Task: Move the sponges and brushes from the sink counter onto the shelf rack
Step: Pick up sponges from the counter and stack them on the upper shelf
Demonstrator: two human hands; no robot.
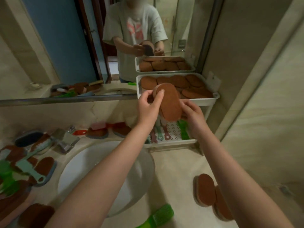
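I hold a brown oval sponge (pixel 169 102) in the air in front of the white shelf rack (pixel 208 100). My left hand (pixel 148 104) pinches its upper end, thumb on the brown face. My right hand (pixel 192 112) grips its lower right edge. The rack's top tray is filled with several brown sponges (pixel 195 81). Its lower tray (pixel 172 142) holds several brushes, among them a green one (pixel 184 130). Two more brown sponges (pixel 205 189) lie on the counter at the right. A green brush (pixel 158 217) lies near the front edge.
A round white sink (pixel 85 158) with a chrome tap (pixel 65 139) sits below my left arm. Several sponges and brushes (pixel 32 163) are piled on the counter at the left and along the back wall. A mirror (pixel 65 46) hangs above; a wall closes the right side.
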